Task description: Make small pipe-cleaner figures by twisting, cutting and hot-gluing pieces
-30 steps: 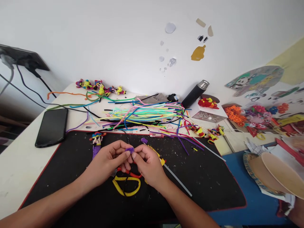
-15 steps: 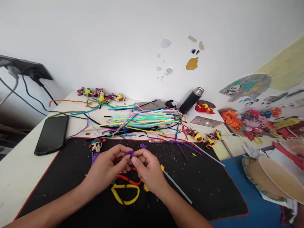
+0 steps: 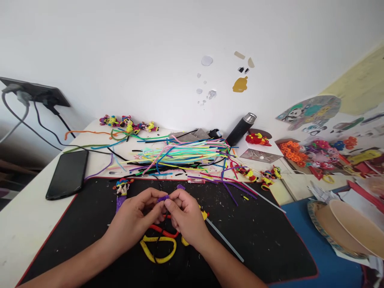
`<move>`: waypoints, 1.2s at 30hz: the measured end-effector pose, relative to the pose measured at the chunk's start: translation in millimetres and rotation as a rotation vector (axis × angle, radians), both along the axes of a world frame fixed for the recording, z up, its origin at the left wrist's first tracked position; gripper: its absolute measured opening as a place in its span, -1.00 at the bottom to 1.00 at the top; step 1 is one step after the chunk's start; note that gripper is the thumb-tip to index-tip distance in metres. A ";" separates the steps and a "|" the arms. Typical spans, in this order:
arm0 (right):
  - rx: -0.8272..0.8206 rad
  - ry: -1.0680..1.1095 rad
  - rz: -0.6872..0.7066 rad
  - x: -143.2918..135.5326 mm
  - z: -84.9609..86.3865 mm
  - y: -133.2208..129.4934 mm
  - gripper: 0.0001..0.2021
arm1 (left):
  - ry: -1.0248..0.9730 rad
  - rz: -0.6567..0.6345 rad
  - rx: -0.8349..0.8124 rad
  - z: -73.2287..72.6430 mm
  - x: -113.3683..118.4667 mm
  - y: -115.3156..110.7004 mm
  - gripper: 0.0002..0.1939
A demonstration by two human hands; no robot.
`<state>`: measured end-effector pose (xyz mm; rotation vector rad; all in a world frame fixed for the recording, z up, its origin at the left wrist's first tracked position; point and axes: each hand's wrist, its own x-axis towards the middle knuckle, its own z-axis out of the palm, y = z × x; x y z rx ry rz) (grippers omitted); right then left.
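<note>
Purple fuzzy coil (image 3: 163, 198) is located between the two hands, above the black mat (image 3: 240, 232) and near its centre line. Left hand (image 3: 135, 214): fingers curled, thumb and fingertips closed on the left part of the coil. Right hand (image 3: 189, 215): fingers folded inward, thumb and forefinger pinched together at the right end of the coil. The fingertips of both hands nearly meet; the exact contact under them is hidden.

Below the hands, a red handle (image 3: 168, 233) and a yellow loop handle (image 3: 162, 260) rest on the mat; the hands cover the parts beyond. A capped figure (image 3: 122, 188) with a purple lower section lies to the left of the left hand, partly covered by it. A second purple piece (image 3: 180, 187) lies just beyond the right hand. A translucent stick (image 3: 226, 240) extends diagonally to the right of that hand.

Behind the mat, a bundle of multicoloured fuzzy stems (image 3: 186, 154) lies across the white table (image 3: 18, 240). A black phone (image 3: 67, 175) lies at the left, and a black flask (image 3: 241, 130) leans at the back right, beside a white box (image 3: 274, 153)
</note>
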<state>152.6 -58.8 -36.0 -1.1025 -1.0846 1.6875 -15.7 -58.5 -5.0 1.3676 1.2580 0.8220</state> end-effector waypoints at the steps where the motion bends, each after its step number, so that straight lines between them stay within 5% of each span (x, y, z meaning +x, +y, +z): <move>1: -0.001 0.003 -0.004 -0.4 -0.4 0.0 -0.61 | -0.022 0.002 -0.016 -0.6 0.3 0.3 -0.70; 14: -0.022 -0.017 0.026 5.5 -4.9 -5.4 -0.65 | -0.397 -0.030 -0.316 -5.6 -2.2 6.6 -0.52; 22: -0.004 -0.054 0.016 14.5 5.7 -1.8 -0.60 | -0.452 0.069 -0.297 2.7 -13.9 14.9 -0.50; 36: -0.015 -0.006 -0.023 10.4 15.1 0.5 -0.78 | -0.514 0.024 -0.331 -12.8 -17.6 14.3 -0.54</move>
